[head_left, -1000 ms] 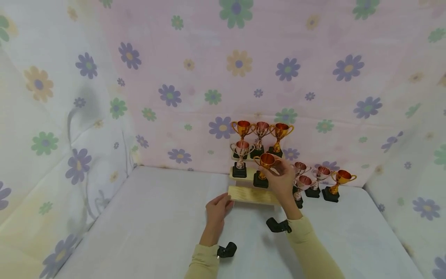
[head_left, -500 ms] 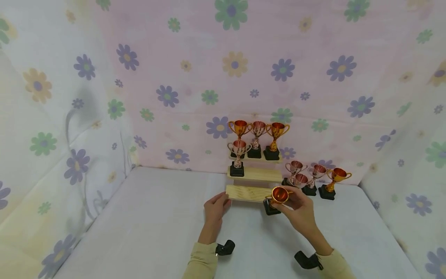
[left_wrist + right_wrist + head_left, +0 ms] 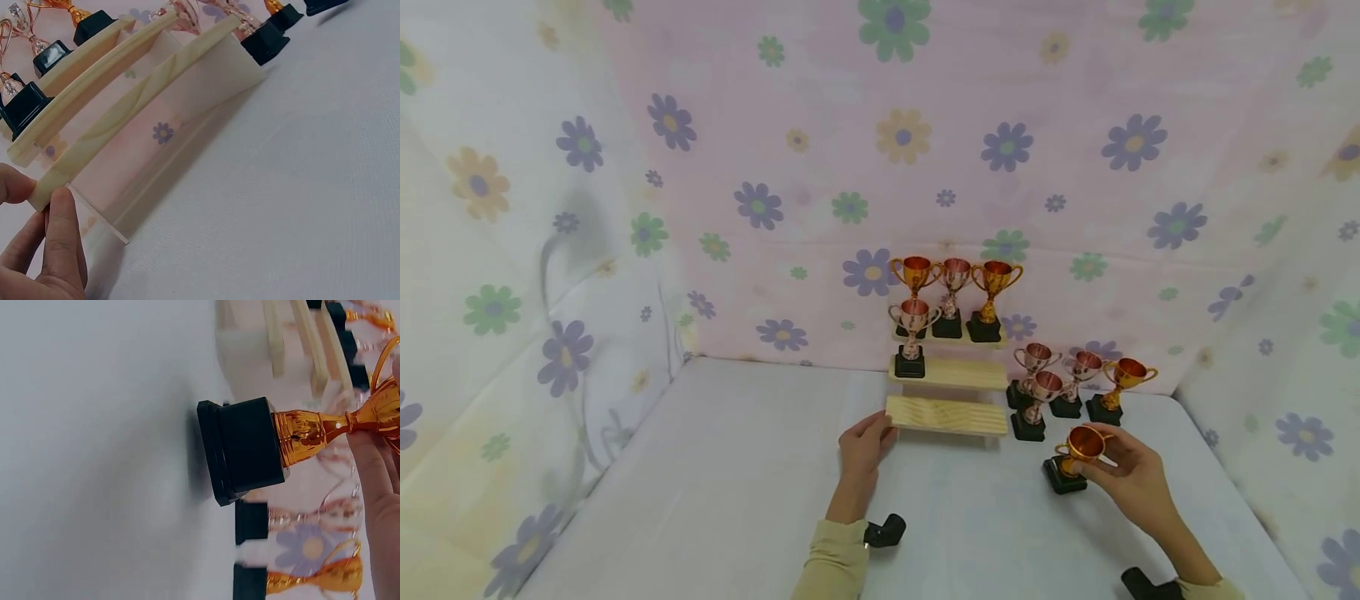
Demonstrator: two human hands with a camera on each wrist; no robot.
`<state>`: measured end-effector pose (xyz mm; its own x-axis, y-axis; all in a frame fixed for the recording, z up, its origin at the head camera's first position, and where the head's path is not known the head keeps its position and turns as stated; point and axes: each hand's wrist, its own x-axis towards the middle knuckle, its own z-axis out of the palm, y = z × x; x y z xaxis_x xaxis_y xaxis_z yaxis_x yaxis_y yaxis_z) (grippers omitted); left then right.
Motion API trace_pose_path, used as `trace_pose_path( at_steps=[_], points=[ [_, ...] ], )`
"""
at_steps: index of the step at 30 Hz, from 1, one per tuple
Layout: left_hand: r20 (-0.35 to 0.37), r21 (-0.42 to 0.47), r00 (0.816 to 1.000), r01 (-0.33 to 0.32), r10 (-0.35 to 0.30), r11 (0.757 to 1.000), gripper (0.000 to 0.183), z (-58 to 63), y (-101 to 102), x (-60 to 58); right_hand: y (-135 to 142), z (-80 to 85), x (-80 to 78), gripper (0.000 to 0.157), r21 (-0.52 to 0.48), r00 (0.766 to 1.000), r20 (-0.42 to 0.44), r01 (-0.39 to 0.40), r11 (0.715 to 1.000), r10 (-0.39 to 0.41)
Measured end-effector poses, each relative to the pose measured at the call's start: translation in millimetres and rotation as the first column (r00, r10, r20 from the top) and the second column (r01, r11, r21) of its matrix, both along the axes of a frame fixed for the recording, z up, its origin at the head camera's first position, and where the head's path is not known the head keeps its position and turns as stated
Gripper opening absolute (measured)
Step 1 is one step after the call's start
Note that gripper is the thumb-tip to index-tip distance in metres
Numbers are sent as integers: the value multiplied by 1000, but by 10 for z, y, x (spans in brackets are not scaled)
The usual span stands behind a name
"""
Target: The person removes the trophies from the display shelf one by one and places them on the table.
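My right hand (image 3: 1131, 479) grips a gold trophy cup (image 3: 1081, 450) by its cup and stem, at the right front of the table. In the right wrist view its black base (image 3: 244, 450) is close over the white surface, slightly tilted. My left hand (image 3: 863, 450) pinches the left end of the lowest board of a three-tier wooden stand (image 3: 947, 415); the left wrist view shows the thumb (image 3: 14, 184) above the board and fingers below. On the middle tier, at its left end, stands a rose-gold trophy (image 3: 913, 333). Three trophies, including a gold one (image 3: 994, 292), line the top tier.
Right of the stand, several trophies stand on the table: rose-gold ones, such as the front one (image 3: 1036, 404), and a gold one (image 3: 1123, 387) at the far right. A flowered cloth (image 3: 797, 200) hangs behind the white table (image 3: 715, 483).
My right hand has carried the gold trophy from the middle tier forward and to the right, off the stand. My left hand stays at the lowest board's end.
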<state>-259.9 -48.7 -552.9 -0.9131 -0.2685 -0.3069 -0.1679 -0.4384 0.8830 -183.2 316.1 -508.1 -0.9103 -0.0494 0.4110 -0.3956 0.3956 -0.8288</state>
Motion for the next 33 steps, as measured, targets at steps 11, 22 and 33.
trace_pose_path(
  at_steps=[11, 22, 33],
  points=[
    [2, -10, 1000, 18, -18, 1000, 33, 4, 3, 7, 305, -77, -465, 57, 5, 985, 85, 152, 988, -152],
    [3, -7, 1000, 18, -18, 1000, 32, 5, -2, 12, 360, -99, -738, 64, -13, 969, 168, 186, 983, -181],
    [0, -6, 1000, 15, -15, 1000, 33, 8, -8, 10, 319, -132, -799, 69, -31, 959, 198, 214, 976, -204]
  ],
)
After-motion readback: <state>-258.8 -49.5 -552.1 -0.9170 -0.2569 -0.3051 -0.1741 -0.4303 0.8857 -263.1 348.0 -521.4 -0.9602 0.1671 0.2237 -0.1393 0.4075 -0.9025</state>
